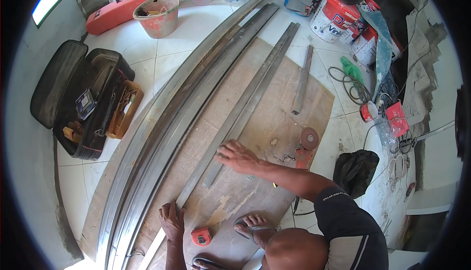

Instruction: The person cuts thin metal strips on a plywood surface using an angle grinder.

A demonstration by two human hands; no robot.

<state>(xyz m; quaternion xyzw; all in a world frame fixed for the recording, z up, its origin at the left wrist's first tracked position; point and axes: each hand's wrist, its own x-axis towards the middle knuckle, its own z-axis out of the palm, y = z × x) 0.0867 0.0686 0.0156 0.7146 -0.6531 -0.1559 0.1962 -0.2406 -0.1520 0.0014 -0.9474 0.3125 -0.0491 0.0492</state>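
Note:
Two long grey metal strips (245, 98) lie side by side along a plywood sheet (274, 118) on the floor. My left hand (171, 219) lies flat on the near end of the longer strip, fingers pointing away from me. My right hand (236, 155) rests palm down, fingers spread, on the shorter strip (212, 174) near its end. Neither hand is wrapped around anything. A red tape measure (201, 236) sits on the plywood between my left hand and my sandalled foot (251, 226).
A bundle of long curved metal profiles (171, 118) runs along the left of the plywood. A red angle grinder (305, 147) and a short bar (301, 81) lie to the right. An open black tool case (81, 98), a bucket (158, 15), paint pails (336, 17) and cables (351, 86) surround the area.

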